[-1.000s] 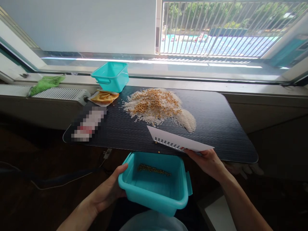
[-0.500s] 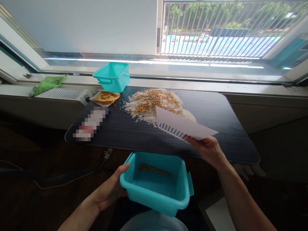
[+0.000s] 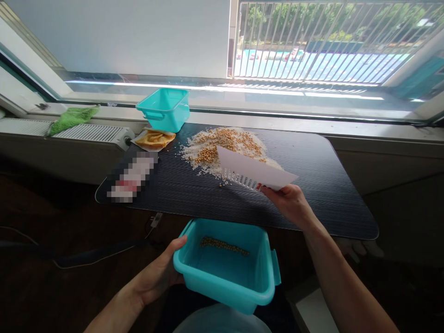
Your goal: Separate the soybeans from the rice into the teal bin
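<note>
Toward the tabletop's (image 3: 312,159) far edge, the pile (image 3: 224,138) lies ahead-left of your nearer right hand (image 3: 293,203), which grips the card (image 3: 253,167); your left hand (image 3: 159,270) clasps the bin (image 3: 222,284).

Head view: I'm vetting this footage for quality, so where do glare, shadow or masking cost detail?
In the head view, harsh daylight washes out the scene beyond the barred window; in that same view, the floor falls into deep shadow, the grains inside the tub look dim, and a pixelated patch masks part of the table.
</note>
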The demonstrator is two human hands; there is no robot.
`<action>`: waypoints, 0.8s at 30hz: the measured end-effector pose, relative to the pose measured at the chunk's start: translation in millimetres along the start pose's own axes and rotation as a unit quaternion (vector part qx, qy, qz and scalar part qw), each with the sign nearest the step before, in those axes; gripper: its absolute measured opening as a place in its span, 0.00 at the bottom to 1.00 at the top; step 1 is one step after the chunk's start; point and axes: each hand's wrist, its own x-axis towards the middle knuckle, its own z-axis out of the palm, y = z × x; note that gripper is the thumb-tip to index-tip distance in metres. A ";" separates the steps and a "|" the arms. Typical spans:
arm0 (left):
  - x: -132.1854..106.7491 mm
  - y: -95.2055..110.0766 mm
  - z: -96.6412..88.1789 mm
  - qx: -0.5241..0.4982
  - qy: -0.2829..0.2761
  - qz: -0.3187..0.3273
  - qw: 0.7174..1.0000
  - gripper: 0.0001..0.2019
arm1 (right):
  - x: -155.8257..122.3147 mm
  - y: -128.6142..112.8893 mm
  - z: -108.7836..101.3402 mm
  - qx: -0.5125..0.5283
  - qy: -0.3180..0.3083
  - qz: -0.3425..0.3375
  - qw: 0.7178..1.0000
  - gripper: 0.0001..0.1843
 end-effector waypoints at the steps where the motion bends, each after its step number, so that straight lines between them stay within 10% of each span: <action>1: 0.4 -0.1 -0.2 -0.001 -0.001 0.002 1.000 0.33 | 1.5 -1.0 0.4 -0.007 0.004 0.000 1.000 0.16; 13: -7.6 0.1 -15.0 -0.006 0.021 0.015 1.000 0.35 | -6.7 -8.4 1.2 0.042 -0.062 -0.015 0.997 0.17; 24: -20.5 1.5 -35.8 -0.024 0.056 0.036 0.997 0.35 | -2.8 -25.9 49.5 0.039 -0.153 -0.054 0.986 0.15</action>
